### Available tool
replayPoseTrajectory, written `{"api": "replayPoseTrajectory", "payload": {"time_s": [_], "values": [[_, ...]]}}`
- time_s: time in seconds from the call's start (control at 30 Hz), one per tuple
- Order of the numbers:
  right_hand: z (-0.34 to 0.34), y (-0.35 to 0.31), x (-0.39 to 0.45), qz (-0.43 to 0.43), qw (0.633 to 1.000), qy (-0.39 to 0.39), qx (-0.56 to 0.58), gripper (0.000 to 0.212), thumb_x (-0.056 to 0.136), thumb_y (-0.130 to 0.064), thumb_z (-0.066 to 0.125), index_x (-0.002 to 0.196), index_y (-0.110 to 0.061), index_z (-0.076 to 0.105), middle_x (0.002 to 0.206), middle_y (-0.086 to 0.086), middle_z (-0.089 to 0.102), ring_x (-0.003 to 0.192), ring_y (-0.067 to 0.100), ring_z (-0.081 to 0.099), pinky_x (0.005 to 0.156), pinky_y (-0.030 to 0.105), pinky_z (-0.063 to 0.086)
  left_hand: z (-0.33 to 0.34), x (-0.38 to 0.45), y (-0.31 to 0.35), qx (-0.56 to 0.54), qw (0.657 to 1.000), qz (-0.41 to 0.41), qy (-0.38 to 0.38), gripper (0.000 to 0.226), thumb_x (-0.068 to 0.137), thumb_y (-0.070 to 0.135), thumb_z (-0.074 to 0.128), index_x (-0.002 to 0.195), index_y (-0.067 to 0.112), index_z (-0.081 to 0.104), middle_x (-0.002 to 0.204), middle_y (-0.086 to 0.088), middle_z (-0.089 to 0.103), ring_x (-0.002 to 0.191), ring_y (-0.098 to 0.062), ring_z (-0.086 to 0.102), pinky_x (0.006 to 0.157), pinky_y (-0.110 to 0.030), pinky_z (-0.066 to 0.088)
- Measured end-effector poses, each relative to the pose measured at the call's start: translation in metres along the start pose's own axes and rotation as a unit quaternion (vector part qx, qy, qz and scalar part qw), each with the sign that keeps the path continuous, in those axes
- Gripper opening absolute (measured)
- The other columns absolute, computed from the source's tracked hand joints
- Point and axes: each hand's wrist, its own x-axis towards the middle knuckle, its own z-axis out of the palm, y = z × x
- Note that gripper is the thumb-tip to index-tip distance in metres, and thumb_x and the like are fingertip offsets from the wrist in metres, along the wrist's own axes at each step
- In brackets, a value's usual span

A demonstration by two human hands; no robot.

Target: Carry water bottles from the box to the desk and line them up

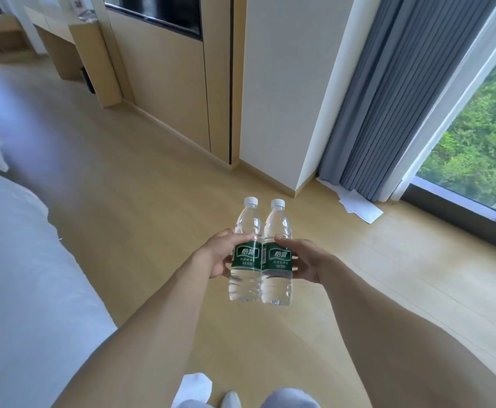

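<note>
Two clear water bottles with white caps and green labels are held upright side by side, touching, above the wooden floor. My left hand (218,254) grips the left bottle (245,278) around its label. My right hand (304,262) grips the right bottle (277,282) the same way. A wooden desk (61,25) stands far off at the top left, with a clear bottle-like shape (86,13) on its top. The box is not in view.
A white bed (20,275) fills the left side. A wooden wall panel with a dark screen (164,13) stands ahead, a white pillar (285,98) and grey curtain (388,98) to the right. White paper sheets (358,206) lie by the window (476,142). Wooden floor stretches toward the desk.
</note>
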Motion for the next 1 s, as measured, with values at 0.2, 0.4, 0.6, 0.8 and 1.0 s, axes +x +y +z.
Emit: {"api": "replayPoseTrajectory", "payload": {"time_s": [0.2,0.4,0.6,0.8,1.0], "values": [[0.006,-0.07,0.095,0.005,0.999,-0.042,-0.026,0.05,0.077,-0.031,0.083,0.114,-0.004,0.066,0.099,0.014,0.076,0.087,0.027,0.075,0.068,0.041,0.06,-0.034,0.068,0.051,-0.033,0.999,-0.01,0.035,0.046,0.083,0.034,0.081,0.114,0.011,0.056,0.114,-0.019,0.067,0.109,-0.044,0.067,0.079,-0.074,0.051],[0.02,-0.151,0.206,0.009,0.992,-0.11,-0.068,0.06,0.069,-0.031,0.087,0.115,0.001,0.066,0.105,0.019,0.074,0.092,0.032,0.074,0.071,0.047,0.06,-0.074,0.15,0.11,-0.071,0.993,0.003,0.092,0.052,0.085,0.035,0.079,0.121,0.01,0.053,0.117,-0.02,0.067,0.112,-0.042,0.066,0.082,-0.072,0.052],[0.044,-0.243,0.298,0.034,0.979,-0.166,-0.117,0.046,0.084,-0.026,0.079,0.119,0.002,0.064,0.107,0.019,0.074,0.096,0.033,0.073,0.071,0.046,0.06,-0.112,0.214,0.172,-0.121,0.978,0.017,0.169,0.054,0.084,0.039,0.079,0.122,0.012,0.053,0.109,-0.014,0.068,0.099,-0.034,0.066,0.093,-0.059,0.052],[0.093,-0.305,0.367,0.048,0.964,-0.209,-0.159,0.043,0.087,-0.026,0.076,0.118,0.001,0.064,0.115,0.02,0.071,0.106,0.034,0.069,0.077,0.047,0.061,-0.164,0.252,0.216,-0.162,0.961,0.019,0.221,0.051,0.085,0.039,0.077,0.122,0.011,0.055,0.11,-0.017,0.068,0.096,-0.032,0.066,0.078,-0.048,0.056],[0.157,-0.345,0.436,0.064,0.954,-0.235,-0.174,0.038,0.087,-0.025,0.075,0.116,-0.002,0.065,0.111,0.018,0.071,0.101,0.032,0.068,0.074,0.043,0.061,-0.238,0.294,0.242,-0.191,0.947,0.013,0.256,0.045,0.084,0.037,0.079,0.117,0.013,0.06,0.112,-0.018,0.07,0.11,-0.038,0.066,0.09,-0.066,0.052]]}}
